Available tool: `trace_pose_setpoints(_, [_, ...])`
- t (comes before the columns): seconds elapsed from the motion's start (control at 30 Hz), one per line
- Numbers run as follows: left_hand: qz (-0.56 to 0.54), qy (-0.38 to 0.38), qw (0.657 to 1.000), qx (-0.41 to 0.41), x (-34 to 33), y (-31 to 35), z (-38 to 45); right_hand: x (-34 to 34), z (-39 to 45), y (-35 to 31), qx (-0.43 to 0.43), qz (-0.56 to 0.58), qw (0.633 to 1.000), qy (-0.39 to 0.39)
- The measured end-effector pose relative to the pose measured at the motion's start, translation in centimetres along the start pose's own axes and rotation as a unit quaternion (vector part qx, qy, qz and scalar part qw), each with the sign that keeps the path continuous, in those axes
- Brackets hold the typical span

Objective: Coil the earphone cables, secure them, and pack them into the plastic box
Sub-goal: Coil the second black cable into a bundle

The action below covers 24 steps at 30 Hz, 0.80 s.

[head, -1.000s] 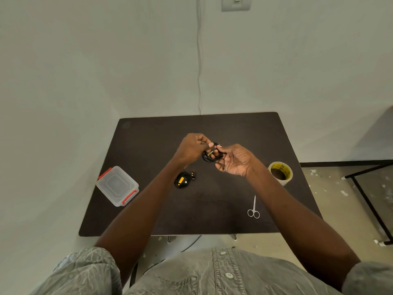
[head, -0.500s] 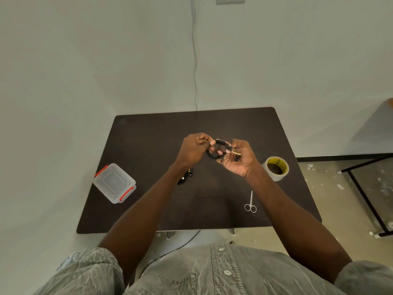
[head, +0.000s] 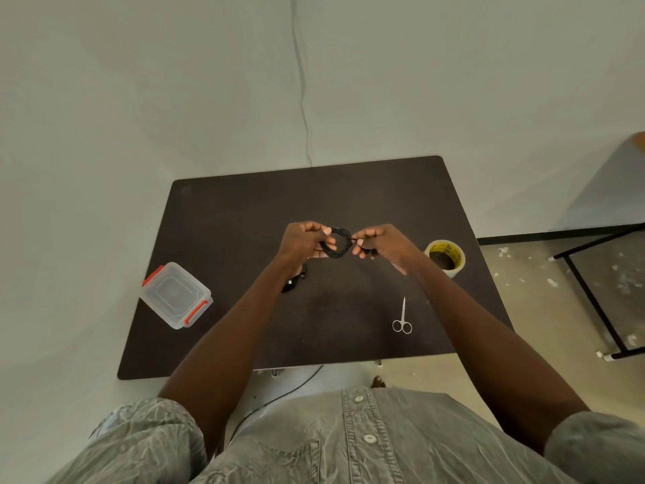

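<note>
- Left hand [head: 303, 241] and right hand [head: 378, 241] each pinch an opposite side of the black coiled earphone cable [head: 338, 242], held above the dark brown table [head: 349, 193].
- Step in hand, by judgement: coiling done, securing pending.
- Next move calls for the yellow tape roll [head: 445, 257] and the small silver scissors [head: 402, 317], both on the right.
- Clear plastic box with red clasps [head: 176, 295] sits lidded at the left edge.
- A second dark bundle [head: 292, 282] lies under the left wrist; detail unclear.

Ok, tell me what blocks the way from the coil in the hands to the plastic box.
Nothing on the table between them, but the plastic box has its lid on with red latches. The left hand and right hand hold the coiled earphone cable.
</note>
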State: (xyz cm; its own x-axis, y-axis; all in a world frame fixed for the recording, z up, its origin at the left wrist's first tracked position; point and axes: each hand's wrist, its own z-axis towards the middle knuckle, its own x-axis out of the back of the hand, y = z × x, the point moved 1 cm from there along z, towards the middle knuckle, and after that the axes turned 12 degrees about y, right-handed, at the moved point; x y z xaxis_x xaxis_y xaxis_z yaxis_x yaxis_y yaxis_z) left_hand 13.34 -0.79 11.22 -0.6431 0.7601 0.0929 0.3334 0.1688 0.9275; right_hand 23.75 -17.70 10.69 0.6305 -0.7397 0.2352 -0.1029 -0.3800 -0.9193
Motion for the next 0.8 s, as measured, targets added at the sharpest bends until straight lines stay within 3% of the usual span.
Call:
trace_pose_setpoints(0.2, [-0.076,0.051,0.988,0.121,-3.3,-3.9,0.8,-0.8,1.5,4.3,-0.143,0.100,0.983,0.048])
trace_pose_setpoints(0.4, [-0.029,0.058,0.983,0.169,-6.6,-7.7,2.3,0.2,3.5,8.5,-0.202,0.003,0.974,0.105])
trace_pose_setpoints(0.57, [0.130,0.077,0.982,0.114,-8.6,-10.4,4.1,0.1,5.5,10.6,-0.153,-0.173,0.963,0.139])
trace_pose_setpoints(0.7, [0.246,0.123,0.958,0.084,-9.9,-12.0,5.6,-0.3,6.3,10.9,-0.148,-0.260,0.942,0.154])
trace_pose_setpoints(0.8, [0.329,0.155,0.930,0.063,-10.4,-11.8,6.0,-0.7,6.5,10.9,-0.076,-0.315,0.933,0.160])
